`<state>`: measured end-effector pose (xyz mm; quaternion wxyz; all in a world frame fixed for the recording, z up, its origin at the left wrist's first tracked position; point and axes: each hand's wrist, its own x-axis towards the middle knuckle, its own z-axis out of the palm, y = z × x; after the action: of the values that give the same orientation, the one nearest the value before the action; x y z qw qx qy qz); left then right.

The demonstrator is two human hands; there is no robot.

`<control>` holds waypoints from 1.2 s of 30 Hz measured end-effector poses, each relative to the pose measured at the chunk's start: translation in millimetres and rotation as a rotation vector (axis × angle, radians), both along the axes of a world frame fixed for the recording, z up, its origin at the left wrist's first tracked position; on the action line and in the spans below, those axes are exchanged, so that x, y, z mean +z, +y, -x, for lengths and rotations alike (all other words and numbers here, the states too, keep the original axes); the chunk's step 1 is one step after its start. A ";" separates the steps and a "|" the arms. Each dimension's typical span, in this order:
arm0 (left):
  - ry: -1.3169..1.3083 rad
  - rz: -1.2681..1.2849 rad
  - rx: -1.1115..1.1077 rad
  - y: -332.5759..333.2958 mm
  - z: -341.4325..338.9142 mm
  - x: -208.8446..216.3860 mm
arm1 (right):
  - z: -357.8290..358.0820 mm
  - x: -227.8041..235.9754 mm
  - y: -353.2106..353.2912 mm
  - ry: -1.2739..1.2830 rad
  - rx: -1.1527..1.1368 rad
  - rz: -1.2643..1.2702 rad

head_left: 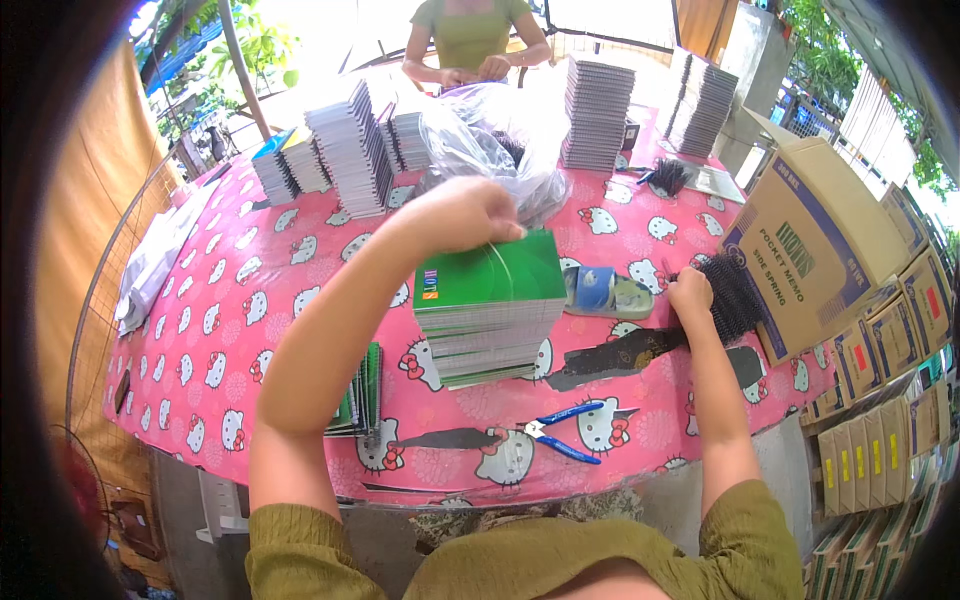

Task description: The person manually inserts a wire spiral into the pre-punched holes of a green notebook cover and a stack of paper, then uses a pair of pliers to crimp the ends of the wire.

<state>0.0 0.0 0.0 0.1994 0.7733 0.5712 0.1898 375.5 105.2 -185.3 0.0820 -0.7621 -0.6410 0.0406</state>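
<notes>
A stack of green-covered notebooks (490, 310) stands on the pink patterned tablecloth (230, 330) in front of me. My left hand (462, 212) hovers over the stack's far edge with fingers pinched together; whether it holds anything I cannot tell. My right hand (690, 293) reaches to the right and grips a bundle of black spiral binding coils (732, 296) lying by a cardboard box (815, 245).
Blue-handled pliers (560, 432) lie near the front edge. A tape dispenser (605, 292) sits beside the stack, and a smaller green pile (358, 400) lies left. Tall notebook stacks (352, 150) and a plastic bag (490, 150) fill the back, where another person (470, 40) works. Boxes line the right.
</notes>
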 end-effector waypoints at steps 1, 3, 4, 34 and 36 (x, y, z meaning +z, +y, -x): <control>0.020 0.062 -0.014 3.8 -0.8 -2.2 | -0.7 0.6 -1.9 -0.008 -0.011 -0.090; 0.041 0.123 -0.028 8.5 1.5 1.7 | -0.5 -10.5 -0.4 0.016 -0.012 -0.256; 0.009 0.115 -0.042 11.2 -1.1 1.0 | -17.5 -23.9 6.6 0.012 -0.011 -0.338; -0.240 -0.598 0.073 -66.2 -26.5 15.4 | 138.2 207.1 -111.4 0.809 0.984 -0.236; -0.145 -0.642 0.109 -70.0 -29.1 14.7 | 136.1 216.1 -109.7 0.925 0.922 0.033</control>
<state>29.1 -70.0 14.7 -0.0247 0.7494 0.5069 0.4252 239.4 -4.5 30.8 0.3118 -0.3139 -0.8001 0.4051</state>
